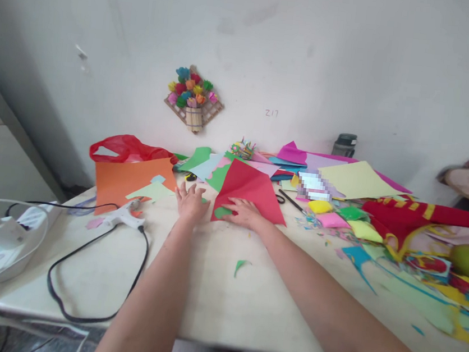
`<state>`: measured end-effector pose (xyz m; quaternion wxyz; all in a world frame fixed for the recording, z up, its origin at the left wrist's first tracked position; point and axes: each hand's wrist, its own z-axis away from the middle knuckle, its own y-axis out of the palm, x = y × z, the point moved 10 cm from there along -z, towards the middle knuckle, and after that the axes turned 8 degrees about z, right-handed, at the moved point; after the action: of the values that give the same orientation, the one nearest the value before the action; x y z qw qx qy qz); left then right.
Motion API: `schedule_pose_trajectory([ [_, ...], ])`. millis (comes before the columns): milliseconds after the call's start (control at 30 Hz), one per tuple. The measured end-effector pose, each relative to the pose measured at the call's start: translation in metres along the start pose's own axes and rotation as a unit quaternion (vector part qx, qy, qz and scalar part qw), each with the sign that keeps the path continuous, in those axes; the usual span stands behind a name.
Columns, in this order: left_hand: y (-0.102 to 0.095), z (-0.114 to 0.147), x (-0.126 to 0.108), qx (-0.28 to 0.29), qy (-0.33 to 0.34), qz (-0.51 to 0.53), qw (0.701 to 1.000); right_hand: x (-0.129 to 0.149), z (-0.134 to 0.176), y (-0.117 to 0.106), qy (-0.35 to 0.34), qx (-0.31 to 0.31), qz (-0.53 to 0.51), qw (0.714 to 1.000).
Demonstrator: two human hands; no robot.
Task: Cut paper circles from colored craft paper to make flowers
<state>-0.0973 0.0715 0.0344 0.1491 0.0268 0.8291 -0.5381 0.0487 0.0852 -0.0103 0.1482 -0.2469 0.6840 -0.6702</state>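
Observation:
My left hand [191, 202] rests on the table with its fingers spread, just left of a sheet of red paper [250, 186]. Flat on that sheet lies my right hand [246, 214], fingers stretched out toward the left. A green paper piece [222, 213] shows at its fingertips, on the red sheet's lower left corner. Nearer to me, a small green scrap [240, 266] lies on the bare tabletop between my forearms. Black scissor handles [280, 199] stick out beside the red sheet's right edge.
At left are a white glue gun [123, 218] with a looping black cord, orange paper [135, 179], a red plastic bag [129, 150] and a power strip [10, 246]. Coloured packets [334, 220], paper scraps [415, 295] and a bottle [344, 145] are at right.

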Motion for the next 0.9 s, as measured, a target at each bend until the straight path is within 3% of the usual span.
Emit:
schedule_pose_trajectory([
  [233,-0.003,0.008,-0.008,0.002,0.036,-0.01,0.999,0.001,0.003,0.0,0.002,0.005,0.004,1.0],
  [500,0.019,0.011,-0.023,0.071,0.074,-0.029,0.994,0.002,0.001,-0.001,-0.004,-0.001,0.016,1.0],
  [700,0.033,0.012,-0.022,0.119,0.058,-0.033,0.991,-0.003,0.0,-0.003,0.003,-0.004,-0.011,1.0],
  [900,0.037,0.011,-0.021,0.131,0.053,-0.022,0.99,-0.007,0.0,-0.005,-0.004,-0.023,-0.05,0.998],
])
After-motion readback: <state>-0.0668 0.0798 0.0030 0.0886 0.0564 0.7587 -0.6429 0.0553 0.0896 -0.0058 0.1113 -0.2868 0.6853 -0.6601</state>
